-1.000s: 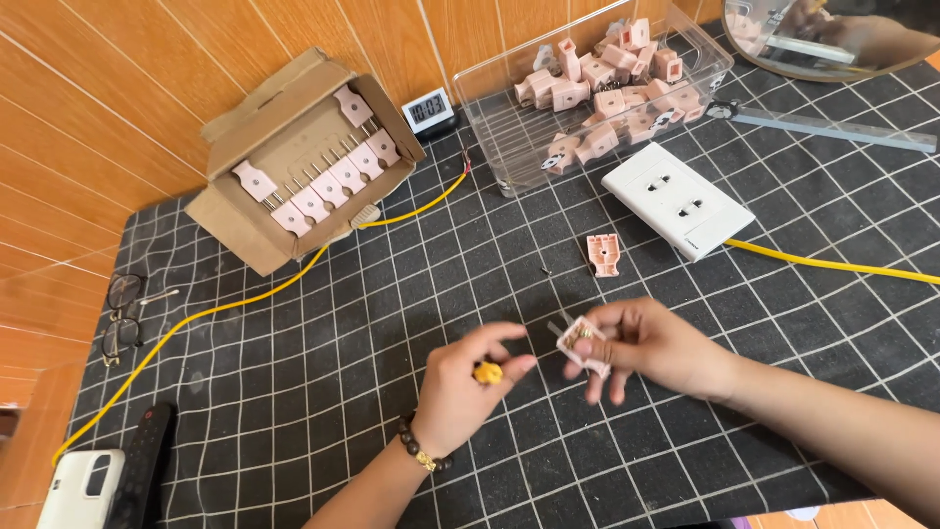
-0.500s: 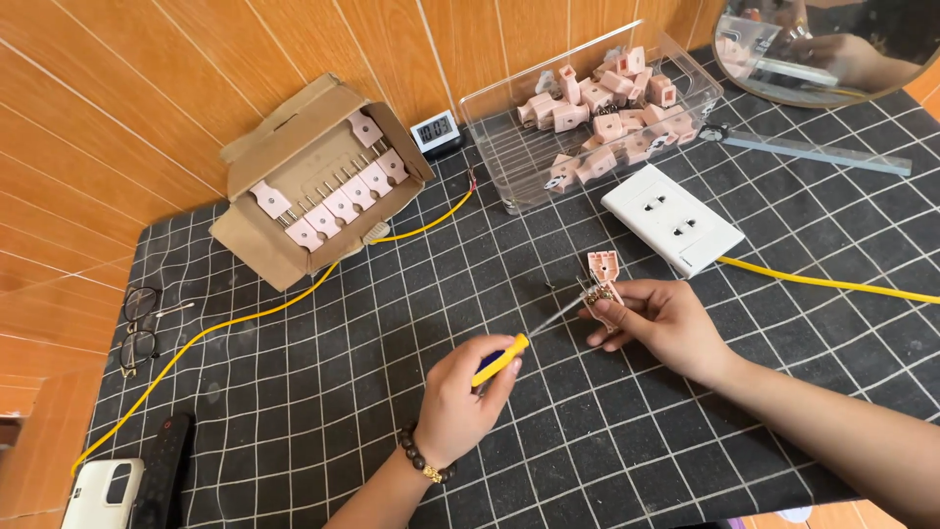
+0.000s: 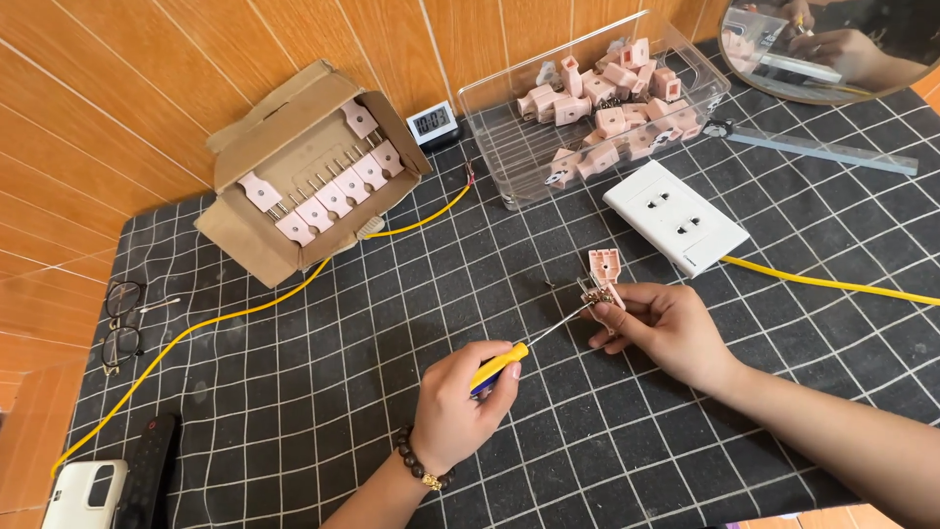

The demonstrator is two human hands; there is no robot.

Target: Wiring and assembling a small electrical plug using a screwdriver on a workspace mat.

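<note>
Two bare arms come up from the bottom of the view. No sleeves cover them. The left hand (image 3: 458,407) has a bracelet of round dark brown beads with a few gold beads (image 3: 423,468) around its wrist. The right hand (image 3: 666,328) wears nothing: no ring, no watch and no glove.

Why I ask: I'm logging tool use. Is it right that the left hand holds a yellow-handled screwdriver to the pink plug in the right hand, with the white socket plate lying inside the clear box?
Not quite. The head view shows the white socket plate lying on the mat beside the clear box, not inside it. The left hand does hold the yellow-handled screwdriver to the pink plug in the right hand.
</note>
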